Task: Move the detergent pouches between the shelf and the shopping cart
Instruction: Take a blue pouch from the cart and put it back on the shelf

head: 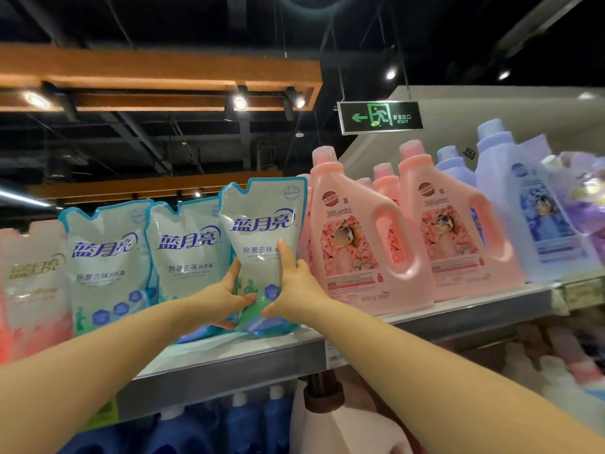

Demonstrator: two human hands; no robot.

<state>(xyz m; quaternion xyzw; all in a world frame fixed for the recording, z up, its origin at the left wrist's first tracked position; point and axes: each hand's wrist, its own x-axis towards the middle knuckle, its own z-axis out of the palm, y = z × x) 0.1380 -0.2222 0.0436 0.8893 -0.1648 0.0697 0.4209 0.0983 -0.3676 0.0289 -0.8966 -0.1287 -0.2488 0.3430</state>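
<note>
**Two-handed hold on a detergent pouch at the front edge of the shelf**

Held upright just behind the shelf's front edge, printed face toward the camera, top standing higher than its neighbours. Clasped low on the left side by the left hand, thumb across the lower front, fingers curled round the edge. Clasped low on the right side by the right hand, forefinger laid straight up the printed face, thumb pressed to the lower front, remaining fingers wrapped behind the right edge. Cannot tell whether set on the shelf or lifted just clear of it.

Flanked on the left by two matching pouches, upright and side by side, the nearer one just beside the left hand. Further toward the shelf's left end, a pink pouch, blurred. On the right, just beside the held pouch, pink jugs with moulded handles, ranked front to back; beyond these, toward the right end, lavender bottles. Under the shelf, blue bottles with white caps. Overhead, hung from the ceiling, a green exit sign.
</note>
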